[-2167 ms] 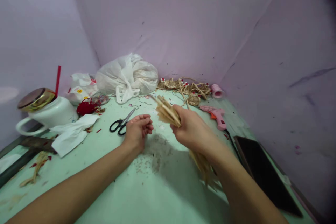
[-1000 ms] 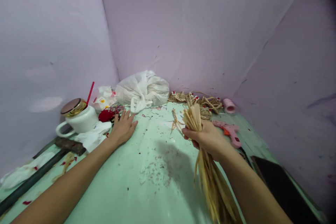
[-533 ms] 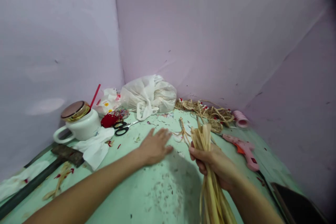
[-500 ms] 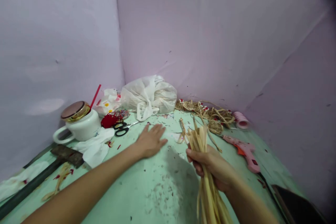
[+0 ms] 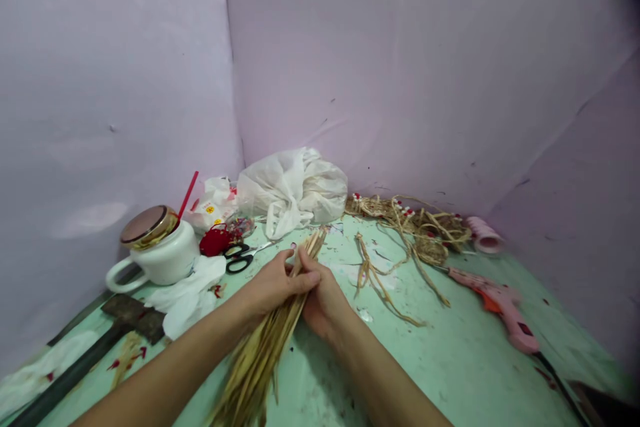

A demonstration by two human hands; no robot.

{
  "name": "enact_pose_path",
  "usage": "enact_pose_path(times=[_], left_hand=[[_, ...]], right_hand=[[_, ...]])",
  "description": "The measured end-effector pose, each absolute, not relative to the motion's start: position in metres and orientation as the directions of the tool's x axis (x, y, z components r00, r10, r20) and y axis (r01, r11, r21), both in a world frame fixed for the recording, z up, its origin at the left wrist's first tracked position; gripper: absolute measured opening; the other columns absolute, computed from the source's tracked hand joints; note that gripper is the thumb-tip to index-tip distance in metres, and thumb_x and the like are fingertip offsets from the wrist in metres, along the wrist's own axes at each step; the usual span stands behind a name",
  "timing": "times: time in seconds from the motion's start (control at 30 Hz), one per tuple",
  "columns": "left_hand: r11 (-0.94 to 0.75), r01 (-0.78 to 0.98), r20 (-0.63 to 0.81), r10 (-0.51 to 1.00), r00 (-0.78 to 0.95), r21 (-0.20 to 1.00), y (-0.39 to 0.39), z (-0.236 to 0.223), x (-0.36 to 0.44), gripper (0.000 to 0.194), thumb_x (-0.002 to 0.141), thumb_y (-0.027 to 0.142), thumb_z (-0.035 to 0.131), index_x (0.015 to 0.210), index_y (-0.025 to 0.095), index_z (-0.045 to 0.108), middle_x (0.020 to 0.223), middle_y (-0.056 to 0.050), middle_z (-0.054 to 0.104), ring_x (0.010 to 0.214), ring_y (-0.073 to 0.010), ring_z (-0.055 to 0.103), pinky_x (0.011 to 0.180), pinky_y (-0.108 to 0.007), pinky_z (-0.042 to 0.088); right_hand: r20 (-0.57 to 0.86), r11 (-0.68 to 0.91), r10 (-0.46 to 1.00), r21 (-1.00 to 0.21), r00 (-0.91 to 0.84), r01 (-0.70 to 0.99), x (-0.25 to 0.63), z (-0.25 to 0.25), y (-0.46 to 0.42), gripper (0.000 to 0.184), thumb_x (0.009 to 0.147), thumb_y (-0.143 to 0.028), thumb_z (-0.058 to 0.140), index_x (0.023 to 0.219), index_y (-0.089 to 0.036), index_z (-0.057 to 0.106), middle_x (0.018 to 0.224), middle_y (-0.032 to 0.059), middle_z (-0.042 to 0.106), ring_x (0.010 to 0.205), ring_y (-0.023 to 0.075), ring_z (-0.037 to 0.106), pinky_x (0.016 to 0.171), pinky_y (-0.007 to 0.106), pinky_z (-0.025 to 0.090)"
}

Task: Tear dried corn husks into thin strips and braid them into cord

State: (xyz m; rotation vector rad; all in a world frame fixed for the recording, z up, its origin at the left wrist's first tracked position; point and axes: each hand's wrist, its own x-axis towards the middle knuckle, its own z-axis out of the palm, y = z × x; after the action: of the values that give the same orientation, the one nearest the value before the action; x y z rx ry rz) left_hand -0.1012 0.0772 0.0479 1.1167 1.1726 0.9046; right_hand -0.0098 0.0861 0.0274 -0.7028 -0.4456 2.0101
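A bundle of dried straw-like leaf strips (image 5: 263, 360) slants across the near middle of the table, its cut ends pointing away from me. My left hand (image 5: 277, 283) wraps it from the left, close to the cut ends. From the other side my right hand (image 5: 323, 297) also closes around it, the two thumbs near each other. Loose strips fan out below, between my forearms. Just beyond my left hand lie black-handled scissors (image 5: 240, 259). To the right of my hands rest some knotted fibre strands (image 5: 367, 267).
On the left stand a white mug (image 5: 165, 257), a hammer (image 5: 133, 320), crumpled tissue (image 5: 193, 293) and red yarn (image 5: 216, 240). A white plastic bag (image 5: 295, 190) sits at the back wall. Twine coils (image 5: 430, 233), a pink spool (image 5: 484, 235) and a pink glue gun (image 5: 500, 303) lie right.
My left hand has left the table top and taken hold of the bundle. My right hand has brought the bundle leftward, so it now tilts toward the lower left.
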Motion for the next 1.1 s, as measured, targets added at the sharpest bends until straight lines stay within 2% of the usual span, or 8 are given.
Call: enact_pose_path(times=[0.2,0.33,0.5,0.6,0.67,0.8,0.93,1.1], left_hand=[[0.263,0.13,-0.29,0.917,0.276,0.956,0.08,0.04,-0.107,0.041,0.048,0.019,0.066,0.088,0.015,0.055,0.072,0.0,0.062,0.072,-0.0195,0.059,0.066,-0.029,0.044],[0.15,0.558,-0.277,0.949,0.149,0.816,0.094,0.039,-0.124,0.037,0.052,0.019,0.059,0.089,0.017,0.057,0.072,0.001,0.062,0.072,-0.02,0.058,0.063,-0.027,0.043],[-0.008,0.94,-0.029,0.999,0.019,0.342,0.089,0.035,-0.125,0.055,0.06,0.029,0.058,0.113,0.014,0.05,0.112,-0.012,0.056,0.103,-0.0279,0.051,0.084,-0.034,0.039],[-0.061,0.969,0.172,0.985,0.02,0.238,0.07,0.05,-0.113,0.06,0.064,0.033,0.056,0.119,0.012,0.046,0.126,-0.016,0.045,0.115,-0.0315,0.04,0.091,-0.04,0.034],[-0.167,0.909,0.231,0.97,0.081,0.382,0.058,0.068,-0.096,0.046,0.068,0.035,0.053,0.111,0.018,0.054,0.117,-0.01,0.053,0.106,-0.0262,0.048,0.087,-0.036,0.037],[-0.119,0.777,-0.043,0.982,0.185,0.618,0.065,0.093,-0.038,0.022,0.069,0.035,0.052,0.07,0.018,0.066,0.068,-0.004,0.064,0.065,-0.0172,0.057,0.061,-0.027,0.041],[-0.122,0.882,0.035,0.992,0.119,0.456,0.117,0.074,0.023,0.018,0.068,0.026,0.051,0.065,0.015,0.065,0.069,-0.01,0.066,0.07,-0.0219,0.06,0.058,-0.028,0.038],[0.013,0.942,-0.029,1.0,-0.004,0.337,0.172,0.039,0.055,0.038,0.067,0.047,0.051,0.077,0.013,0.066,0.085,-0.019,0.066,0.084,-0.0297,0.061,0.061,-0.031,0.041]], right_hand=[[-0.151,-0.353,0.907,-0.781,-0.393,-0.516,0.004,0.038,0.078,0.044,0.073,-0.053,0.05,0.088,-0.014,0.062,0.085,0.0083,0.067,0.086,0.0212,0.06,0.073,0.03,0.046],[-0.138,-0.137,0.99,-0.99,-0.038,0.038,0.039,0.034,0.086,0.048,0.071,-0.045,0.054,0.108,-0.014,0.055,0.113,0.0117,0.058,0.102,0.0223,0.054,0.078,0.029,0.043],[0.148,-0.06,0.97,-0.626,0.194,0.777,0.111,0.032,0.108,0.029,0.074,-0.029,0.051,0.096,-0.015,0.063,0.098,0.0101,0.064,0.089,0.0216,0.056,0.074,0.029,0.038],[0.078,-0.122,0.979,-0.513,0.187,0.85,0.142,0.031,0.12,0.027,0.077,-0.028,0.045,0.088,-0.016,0.067,0.083,0.0088,0.067,0.076,0.0195,0.059,0.062,0.026,0.035],[0.079,-0.123,0.979,-0.501,0.186,0.857,0.153,0.028,0.123,0.027,0.077,-0.027,0.045,0.087,-0.017,0.067,0.081,0.0079,0.068,0.074,0.0188,0.059,0.06,0.025,0.034],[0.06,-0.134,0.98,-0.521,0.192,0.843,0.164,0.02,0.122,0.023,0.074,-0.025,0.049,0.084,-0.018,0.068,0.083,0.0064,0.069,0.076,0.0183,0.06,0.06,0.024,0.035],[0.029,-0.137,0.982,-0.572,0.187,0.809,0.166,0.017,0.121,0.022,0.072,-0.022,0.049,0.081,-0.018,0.069,0.083,0.0065,0.069,0.077,0.0181,0.06,0.063,0.024,0.036],[0.002,-0.133,0.985,-0.639,0.174,0.758,0.167,0.02,0.125,0.023,0.073,-0.02,0.047,0.08,-0.018,0.069,0.08,0.0072,0.069,0.076,0.0179,0.061,0.062,0.024,0.036]])
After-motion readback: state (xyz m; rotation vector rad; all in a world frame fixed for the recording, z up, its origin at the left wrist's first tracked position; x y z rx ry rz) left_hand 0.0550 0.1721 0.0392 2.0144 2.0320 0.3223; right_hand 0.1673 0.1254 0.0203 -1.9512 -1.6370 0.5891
